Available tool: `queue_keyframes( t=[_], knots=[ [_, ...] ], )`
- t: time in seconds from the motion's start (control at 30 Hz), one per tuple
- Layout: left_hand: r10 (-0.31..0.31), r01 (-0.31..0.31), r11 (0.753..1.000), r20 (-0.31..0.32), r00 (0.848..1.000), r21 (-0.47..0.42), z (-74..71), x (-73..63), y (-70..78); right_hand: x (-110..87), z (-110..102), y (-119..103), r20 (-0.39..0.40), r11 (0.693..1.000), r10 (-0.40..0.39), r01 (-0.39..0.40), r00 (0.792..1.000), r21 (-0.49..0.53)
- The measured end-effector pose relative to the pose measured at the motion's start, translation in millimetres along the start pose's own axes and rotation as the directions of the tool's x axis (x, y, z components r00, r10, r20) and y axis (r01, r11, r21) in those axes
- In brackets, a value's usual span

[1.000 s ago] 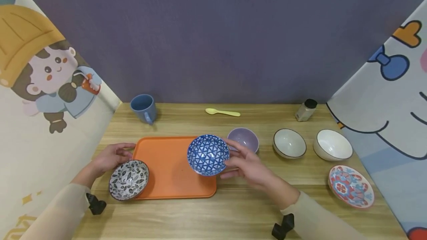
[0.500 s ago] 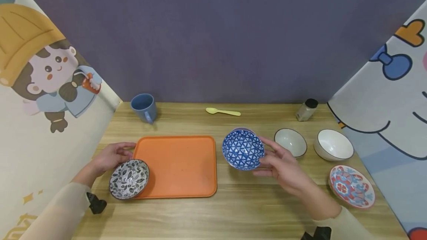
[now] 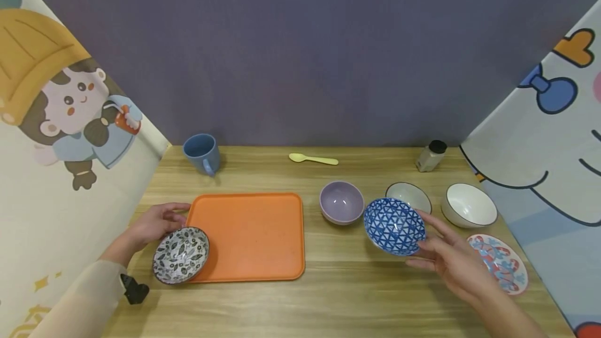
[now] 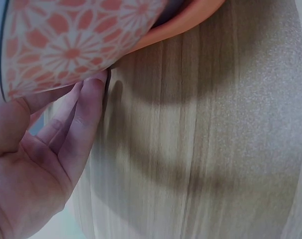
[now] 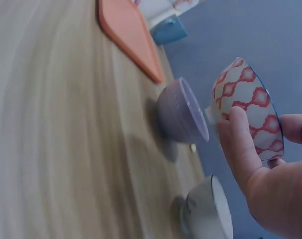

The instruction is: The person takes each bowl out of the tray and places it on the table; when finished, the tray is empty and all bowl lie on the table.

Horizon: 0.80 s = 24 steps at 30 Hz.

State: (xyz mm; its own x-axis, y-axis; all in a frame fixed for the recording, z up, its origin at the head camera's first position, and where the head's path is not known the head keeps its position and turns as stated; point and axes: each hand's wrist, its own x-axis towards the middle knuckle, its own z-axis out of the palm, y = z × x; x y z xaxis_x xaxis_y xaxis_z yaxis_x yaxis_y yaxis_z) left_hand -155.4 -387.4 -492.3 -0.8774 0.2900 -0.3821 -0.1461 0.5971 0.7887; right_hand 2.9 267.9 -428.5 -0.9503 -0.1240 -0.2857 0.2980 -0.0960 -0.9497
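Observation:
My right hand [image 3: 457, 262] holds a blue-and-white triangle-patterned bowl [image 3: 395, 226] by its right side, raised and tilted. In the right wrist view, this bowl's outside [image 5: 245, 104] is white with red shapes, fingers beneath and thumb by the rim. My left hand [image 3: 159, 223] is at a black-and-white leaf-patterned bowl [image 3: 181, 254], which tilts over the left front corner of an orange tray [image 3: 253, 236]. Left wrist view: that bowl's outside [image 4: 73, 47] has an orange flower pattern, fingers [image 4: 83, 112] are curled under it and the thumb tip is hidden.
A purple bowl [image 3: 341, 202], a pale bowl [image 3: 407, 192], a white bowl [image 3: 469, 205] and a red-and-blue patterned dish [image 3: 509, 265] stand on the right. Along the back are a blue mug [image 3: 202, 153], a yellow spoon [image 3: 313, 159] and a black-capped jar [image 3: 431, 156].
My right hand has carried the blue-and-white bowl rightward from over the tray, past the purple bowl, to in front of the pale bowl. The left hand and leaf-patterned bowl have stayed put.

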Motion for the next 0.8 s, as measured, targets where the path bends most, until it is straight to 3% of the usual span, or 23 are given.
queue_keyframes(
  t=[0.33, 0.57, 0.8],
  knots=[
    [-0.003, 0.003, 1.0, 0.002, 1.0, -0.007, -0.5, -1.1, -0.7, -21.5, -29.6, 30.0, -0.101, 0.996, 0.083, -0.086, 0.991, -0.021],
    [0.009, -0.009, 1.0, 0.003, 1.0, -0.015, -0.1, -0.3, 0.8, -32.2, -31.6, 45.8, -0.189, 0.97, 0.236, -0.243, 0.953, -0.018],
    [0.005, -0.005, 1.0, 0.004, 1.0, -0.014, 1.9, -1.1, 2.4, -35.6, -36.5, 59.2, -0.198, 0.962, 0.269, -0.273, 0.943, 0.005]
  ],
)
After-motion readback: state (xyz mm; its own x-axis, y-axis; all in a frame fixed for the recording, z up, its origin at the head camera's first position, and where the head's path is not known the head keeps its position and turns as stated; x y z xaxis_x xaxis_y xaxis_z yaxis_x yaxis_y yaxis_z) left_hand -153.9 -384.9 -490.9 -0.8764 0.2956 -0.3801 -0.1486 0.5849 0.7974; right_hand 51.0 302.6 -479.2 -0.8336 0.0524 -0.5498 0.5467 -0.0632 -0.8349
